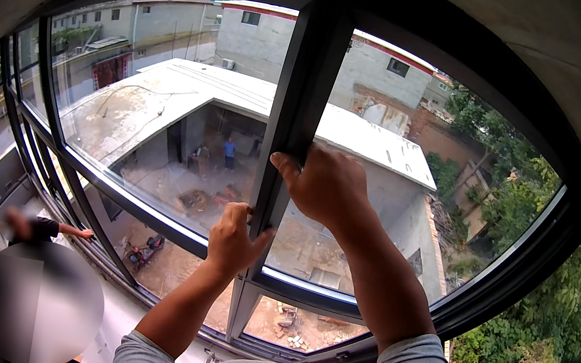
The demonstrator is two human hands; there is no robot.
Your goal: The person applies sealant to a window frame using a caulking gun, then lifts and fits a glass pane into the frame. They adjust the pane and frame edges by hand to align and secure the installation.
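Note:
A dark metal window frame (310, 64) stands in front of me, with a thick upright post running down its middle. Higher up, my right hand (328, 183) grips the post, its thumb across the front and its other fingers bent and partly hidden. Below it and to the left, my left hand (231, 236) holds the same post, fingers bent at its left edge and thumb reaching over it. Both hands are closed on the frame. A clear glass pane (166, 110) lies to the left of the post, another glass pane (375, 217) to the right.
At the lower left, a co-worker's arm (73, 231) reaches toward the window rail; the rest of that person is blurred. More window sections (38, 69) curve away left. Outside, lower down, are a white flat roof (193, 80), a parked motorcycle (145, 251) and trees (538, 331).

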